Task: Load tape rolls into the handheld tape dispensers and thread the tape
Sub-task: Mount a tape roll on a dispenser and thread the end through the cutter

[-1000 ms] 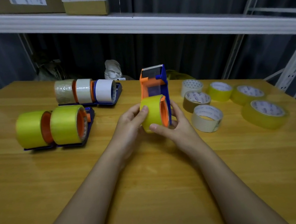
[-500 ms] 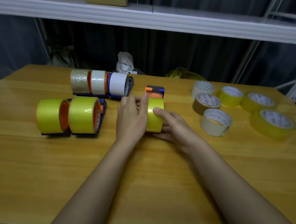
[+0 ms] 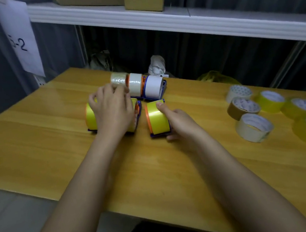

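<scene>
A blue and orange dispenser loaded with a yellow tape roll (image 3: 156, 117) lies on the wooden table (image 3: 57, 146). My right hand (image 3: 178, 121) grips it from the right, thumb on the roll's top and fingers curled under its near end. My left hand (image 3: 112, 110) lies spread over the two loaded yellow dispensers (image 3: 90, 117) just to the left, fingers relaxed and hiding most of them. Behind stand three more loaded dispensers with a clear, a cream and a white roll (image 3: 153, 86).
Several loose tape rolls lie at the right: a brown one (image 3: 243, 106), a cream one (image 3: 254, 127) and yellow ones (image 3: 272, 100). A white shelf (image 3: 174, 23) with cardboard boxes hangs over the table's far edge. A crumpled white bag (image 3: 157, 65) sits behind the dispensers.
The held dispenser went from upright in both hands down onto the table beside the two yellow ones. My left hand left it and moved onto the two yellow dispensers. The camera swung left.
</scene>
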Demonstrator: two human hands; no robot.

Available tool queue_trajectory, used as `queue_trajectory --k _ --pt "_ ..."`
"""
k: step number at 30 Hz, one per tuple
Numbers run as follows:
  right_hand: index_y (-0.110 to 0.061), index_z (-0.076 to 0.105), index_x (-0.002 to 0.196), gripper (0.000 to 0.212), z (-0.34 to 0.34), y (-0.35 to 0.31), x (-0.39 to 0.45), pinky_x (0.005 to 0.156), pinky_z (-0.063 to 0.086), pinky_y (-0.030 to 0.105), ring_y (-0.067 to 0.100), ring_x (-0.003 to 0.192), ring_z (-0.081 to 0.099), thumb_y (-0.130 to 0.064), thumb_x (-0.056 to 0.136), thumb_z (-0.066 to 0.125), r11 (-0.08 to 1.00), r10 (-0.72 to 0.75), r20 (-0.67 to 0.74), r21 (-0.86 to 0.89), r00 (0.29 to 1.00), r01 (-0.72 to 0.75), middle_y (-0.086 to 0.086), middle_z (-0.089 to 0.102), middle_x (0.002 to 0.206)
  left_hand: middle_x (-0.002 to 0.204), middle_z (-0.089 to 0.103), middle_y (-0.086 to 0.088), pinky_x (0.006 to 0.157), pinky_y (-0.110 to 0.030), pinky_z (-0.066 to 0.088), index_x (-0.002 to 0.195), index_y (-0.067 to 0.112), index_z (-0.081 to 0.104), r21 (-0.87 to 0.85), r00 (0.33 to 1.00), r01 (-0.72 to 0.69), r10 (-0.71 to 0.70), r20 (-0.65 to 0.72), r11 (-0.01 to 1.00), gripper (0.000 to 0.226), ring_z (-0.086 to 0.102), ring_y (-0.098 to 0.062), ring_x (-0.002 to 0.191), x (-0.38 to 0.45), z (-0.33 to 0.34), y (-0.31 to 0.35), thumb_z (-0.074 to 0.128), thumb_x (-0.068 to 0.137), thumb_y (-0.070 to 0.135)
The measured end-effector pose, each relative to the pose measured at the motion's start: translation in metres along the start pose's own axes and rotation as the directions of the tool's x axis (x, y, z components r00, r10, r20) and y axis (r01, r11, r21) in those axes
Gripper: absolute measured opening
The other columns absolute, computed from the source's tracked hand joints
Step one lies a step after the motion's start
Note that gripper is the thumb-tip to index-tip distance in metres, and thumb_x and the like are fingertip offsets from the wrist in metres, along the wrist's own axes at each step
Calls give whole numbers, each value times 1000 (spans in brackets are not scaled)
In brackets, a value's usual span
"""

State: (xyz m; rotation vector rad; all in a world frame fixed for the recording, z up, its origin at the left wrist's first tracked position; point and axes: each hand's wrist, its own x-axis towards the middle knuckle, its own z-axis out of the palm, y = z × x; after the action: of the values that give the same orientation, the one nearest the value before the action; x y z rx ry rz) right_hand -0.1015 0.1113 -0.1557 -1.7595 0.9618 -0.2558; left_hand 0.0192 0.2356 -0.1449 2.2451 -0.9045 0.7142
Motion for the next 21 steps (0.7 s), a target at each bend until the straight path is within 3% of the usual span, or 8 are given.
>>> queue_trajectory --k 3,6,9,12,21 --pt "-14 58 112 69 -3 -1 -3 84 55 43 28 79 68 -75 84 40 982 -87 -36 -169 996 80 10 65 97 139 42 -9 108 -54 13 122 19 56 26 982 144 -146 122 989 35 28 -30 132 2 -8 -19 46 94 39" --pt "-14 55 132 74 -3 3 1 87 54 44 25 96 63 -71 85 45 977 -143 -46 -165 989 134 8 63 111 152 23 -9 110 -61 5 135 26 45 -10 932 252 -239 273 968 49 11 -30 141 2 -10 -31 37 95 52" --pt "-16 49 138 72 5 8 3 65 58 32 27 111 59 -66 85 52 989 -146 -16 -1 989 146 9 57 130 156 16 -9 111 -60 12 141 28 37 -81 877 314 -257 407 946 57 3 -29 143 -2 -6 -36 33 94 59" --pt "-16 46 139 67 15 8 3 56 56 25 27 113 58 -59 87 55 984 -152 -37 88 988 155 7 53 134 156 14 -8 112 -58 16 142 27 35 -89 872 297 -232 432 951 59 -1 -29 144 -5 -1 -37 32 93 60" --pt "-13 50 135 63 21 -2 2 61 59 31 26 105 60 -57 90 53 979 -197 -97 41 976 201 7 56 127 157 11 -10 112 -61 8 138 23 41 -54 842 329 -267 469 943 53 -4 -30 144 3 -4 -29 36 95 53"
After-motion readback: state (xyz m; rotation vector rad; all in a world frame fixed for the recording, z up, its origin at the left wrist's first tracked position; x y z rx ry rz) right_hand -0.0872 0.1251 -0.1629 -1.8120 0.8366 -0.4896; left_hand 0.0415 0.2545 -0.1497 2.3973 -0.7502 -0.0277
